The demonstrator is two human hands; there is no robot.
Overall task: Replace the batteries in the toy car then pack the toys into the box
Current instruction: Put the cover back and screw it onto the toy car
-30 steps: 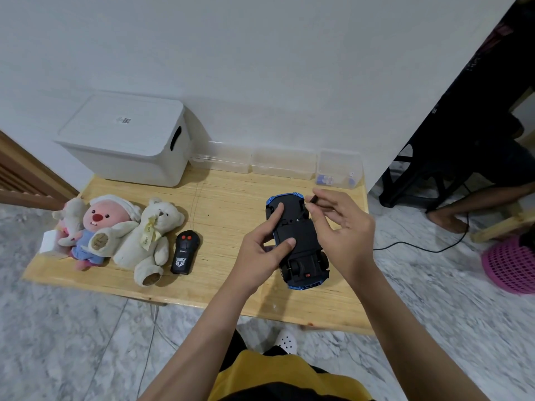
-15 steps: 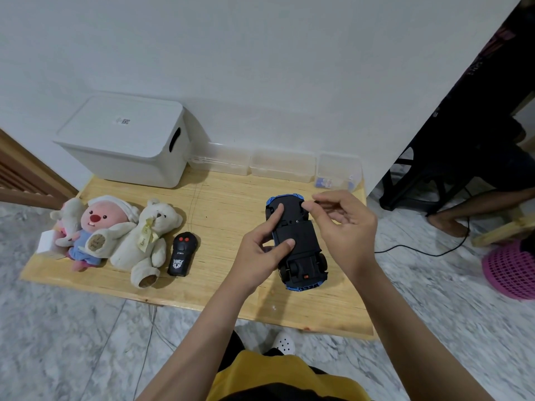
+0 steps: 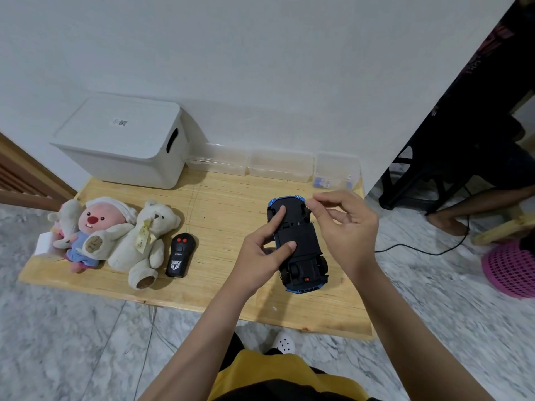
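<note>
Toy car (image 3: 298, 244) lies underside-up on the desk (image 3: 220, 215), right of centre. Left hand (image 3: 262, 251) grasps its left flank, index finger and thumb on the chassis. Right hand (image 3: 344, 224) has shifted slightly since a second ago: its pinched fingertips now sit at the car's far right corner, apparently on a thin wire; what they hold is unclear. Battery cover looks unopened. White box (image 3: 121, 143) lidded; plush toys (image 3: 115, 238) and remote (image 3: 181, 254) unpacked.

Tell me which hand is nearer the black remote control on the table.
Left. The left hand grips the upturned toy car just right of the remote control; the right hand is on the car's far side, farther off.
</note>
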